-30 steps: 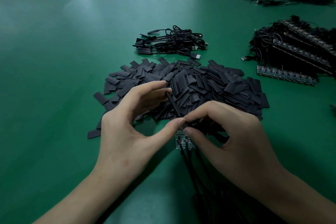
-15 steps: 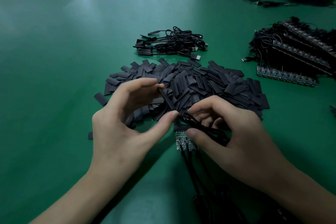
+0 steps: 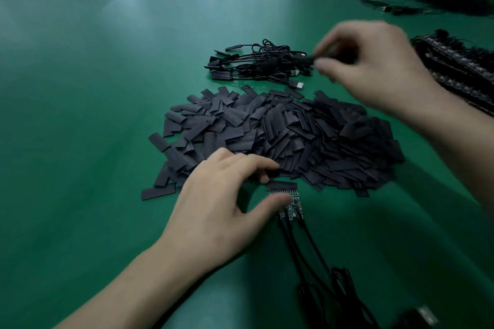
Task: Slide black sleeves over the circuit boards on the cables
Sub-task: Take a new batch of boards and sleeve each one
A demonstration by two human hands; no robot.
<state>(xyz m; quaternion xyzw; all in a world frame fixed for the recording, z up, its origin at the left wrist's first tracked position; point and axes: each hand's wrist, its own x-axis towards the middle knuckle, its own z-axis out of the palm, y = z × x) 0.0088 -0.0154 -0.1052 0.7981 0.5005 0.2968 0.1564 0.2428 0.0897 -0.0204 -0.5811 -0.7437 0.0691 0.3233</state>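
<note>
Hands apart, left hand [image 3: 222,205] spread, thumb on circuit boards [image 3: 292,207], right hand [image 3: 374,69] pinching black cable [image 3: 308,60]

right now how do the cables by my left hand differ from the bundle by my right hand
The near cables end in bare circuit boards; the far bundle has black-sleeved ends. The near cables lie side by side; the far bundle is tangled. Both are black, on the green table.

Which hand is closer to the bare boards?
Left. The left hand has its thumb on the boards; the right hand is far beyond the sleeve pile, pinching a cable over the bundle.
</note>
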